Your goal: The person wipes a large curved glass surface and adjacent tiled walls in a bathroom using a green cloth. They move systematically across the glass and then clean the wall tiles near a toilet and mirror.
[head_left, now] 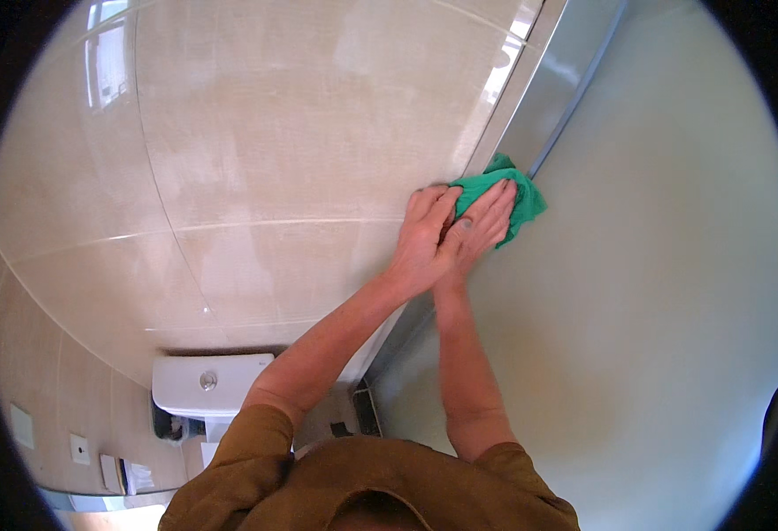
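Both hands meet just above and right of the middle of the frame, the wrists close together and the left thumb side lapping against its neighbour. The right hand (484,221) lies flat over a green cloth (528,205), its fingers stretched out side by side and slanting toward the upper right. The left hand (422,232) is bent at the knuckles, fingertips at the cloth's left edge; whether they pinch the fabric is hidden.

Soft and rumpled, the cloth spreads out in loose folds and uneven corners past the right fingers. It rests across a smooth, satin-grey metal frame (541,97) that runs diagonally from the top edge down to the lower middle, and it overlaps the border of a pale, frosted panel (654,265), matt and cloudy, which fills the right side.

Left of the metal stretches a wall of glossy beige tiles (274,133), faintly streaked, with light grout lines bowed by the lens and bright reflections at the upper left. A thin cord (147,159) hangs down it. At the lower left sits a white cistern (181,389), a rounded block with a round, shiny button (208,380) on top. Bare forearms rise from the short sleeves of a brown fabric top (362,473) at the bottom edge.
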### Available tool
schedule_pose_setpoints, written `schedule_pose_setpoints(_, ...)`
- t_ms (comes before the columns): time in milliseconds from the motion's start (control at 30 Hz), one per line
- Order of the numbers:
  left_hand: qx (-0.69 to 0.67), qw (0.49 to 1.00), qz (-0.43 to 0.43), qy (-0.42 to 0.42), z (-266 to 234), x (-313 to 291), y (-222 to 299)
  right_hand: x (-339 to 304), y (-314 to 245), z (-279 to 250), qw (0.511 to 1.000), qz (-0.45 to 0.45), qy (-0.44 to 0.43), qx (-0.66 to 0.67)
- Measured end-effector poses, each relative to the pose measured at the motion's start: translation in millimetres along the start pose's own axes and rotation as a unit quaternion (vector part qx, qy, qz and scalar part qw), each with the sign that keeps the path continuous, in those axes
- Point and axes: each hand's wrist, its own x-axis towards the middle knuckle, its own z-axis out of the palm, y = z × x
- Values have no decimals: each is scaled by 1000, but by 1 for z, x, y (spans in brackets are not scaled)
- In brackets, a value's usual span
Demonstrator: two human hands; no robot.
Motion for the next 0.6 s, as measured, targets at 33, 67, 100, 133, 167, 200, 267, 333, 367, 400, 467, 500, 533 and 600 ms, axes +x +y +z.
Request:
schedule_pose_setpoints(33,-4,1000,9,2,0,10,2,12,-1,1,1000,-10,10,0)
schedule_pose_setpoints(67,-10,1000,17,3,1,19,7,23,-1,-1,1000,-21,18,-2)
schedule_pose_setpoints(100,-17,1000,25,4,2,29,11,35,-1,-3,999,-32,27,-4)
schedule_pose_setpoints(133,-13,999,42,13,4,40,14,47,-2,-3,999,-34,33,-6)
schedule_pose_setpoints(167,-6,998,58,20,6,49,15,57,-3,-2,999,-33,37,-4)
schedule_pose_setpoints(200,2,997,74,26,7,58,16,66,-5,-1,999,-32,41,-3)
schedule_pose_setpoints(267,15,994,98,35,8,74,17,85,-12,-3,997,-40,62,9)
schedule_pose_setpoints(333,14,994,104,37,7,91,22,104,-18,-4,995,-51,78,16)
schedule_pose_setpoints(367,11,995,97,29,6,97,24,112,-19,-3,995,-51,83,19)
schedule_pose_setpoints(400,7,996,90,20,6,102,26,117,-19,0,995,-50,88,21)
schedule_pose_setpoints(467,9,994,105,24,7,108,29,123,-18,6,993,-50,103,23)
schedule_pose_setpoints(500,9,993,112,26,7,110,30,125,-18,8,992,-51,110,23)
schedule_pose_setpoints(533,5,992,120,25,8,107,28,123,-19,6,991,-53,108,52)
schedule_pose_setpoints(600,4,990,139,26,4,94,26,114,-26,0,986,-59,105,118)
